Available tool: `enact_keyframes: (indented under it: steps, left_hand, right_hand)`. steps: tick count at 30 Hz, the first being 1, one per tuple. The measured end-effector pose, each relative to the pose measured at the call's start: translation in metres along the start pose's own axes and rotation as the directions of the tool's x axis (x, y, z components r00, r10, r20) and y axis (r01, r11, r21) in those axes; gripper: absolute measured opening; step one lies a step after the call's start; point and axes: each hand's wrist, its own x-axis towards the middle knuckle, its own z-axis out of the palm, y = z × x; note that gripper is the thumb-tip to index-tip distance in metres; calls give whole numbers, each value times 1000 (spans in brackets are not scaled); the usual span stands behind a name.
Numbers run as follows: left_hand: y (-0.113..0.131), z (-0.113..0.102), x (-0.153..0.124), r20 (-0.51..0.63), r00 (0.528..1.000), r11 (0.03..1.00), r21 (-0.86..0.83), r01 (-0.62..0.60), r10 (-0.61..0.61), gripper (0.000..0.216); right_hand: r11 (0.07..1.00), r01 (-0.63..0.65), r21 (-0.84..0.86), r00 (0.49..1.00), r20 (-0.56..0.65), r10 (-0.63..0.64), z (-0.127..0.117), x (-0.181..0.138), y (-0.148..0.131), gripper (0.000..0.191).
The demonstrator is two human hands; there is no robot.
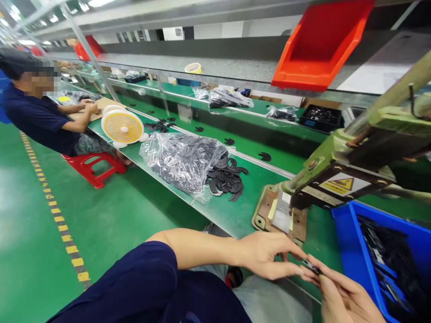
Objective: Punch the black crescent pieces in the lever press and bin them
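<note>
My right hand [346, 294] pinches a small, narrow black part [312, 266] with a lighter patch on its upper face. From the other side, the thumb and forefinger of my left hand [269, 255] close on the near end of the same part. Both hands are low in the view, just before the bench edge. Beyond them stands a green hand press [323, 166] with a brown base plate [264, 215]. On my right a blue bin [353, 242] holds dark, slender pieces. A pile of curved black pieces [227, 179] lies left of the press.
A clear plastic bag [182, 161] of black pieces lies beside the pile. Farther left are a white and yellow fan [124, 128] and a seated co-worker [40, 112]. A red bin [323, 45] hangs over the bench at upper right. Black pieces dot the green strip [249, 152] behind.
</note>
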Motion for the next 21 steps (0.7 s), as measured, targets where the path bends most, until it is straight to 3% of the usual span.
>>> enact_keyframes:
  steps: [2, 5, 9, 12, 17, 21]
  left_hand:
    - [2, -1, -4, -61, 998, 999, -49, -8, 5, 38]
    - [6, -7, -15, -132, 988, 992, -109, 65, -80, 31]
    - [7, -16, -28, -109, 990, 994, -77, 83, -91, 19]
    - [10, -22, -37, -134, 988, 997, -40, 69, -73, 11]
    - [10, -34, -46, -123, 992, 1000, 12, 2, -1, 16]
    - [8, -43, -49, -87, 995, 999, 0, -48, 48, 22]
  right_hand:
    - [993, -94, 68, 995, -7, 95, 12, -3, -2, 37]
    - [984, -138, 109, 979, 167, 118, 23, -6, 0, 32]
    - [978, -135, 160, 949, 306, 81, 31, -11, 13, 29]
    - [987, -48, 152, 925, 379, -14, 33, -19, 18, 33]
    - [974, 214, 74, 876, 427, -225, 35, -28, 20, 42]
    - [958, 281, 53, 862, 424, -277, 37, -29, 19, 46]
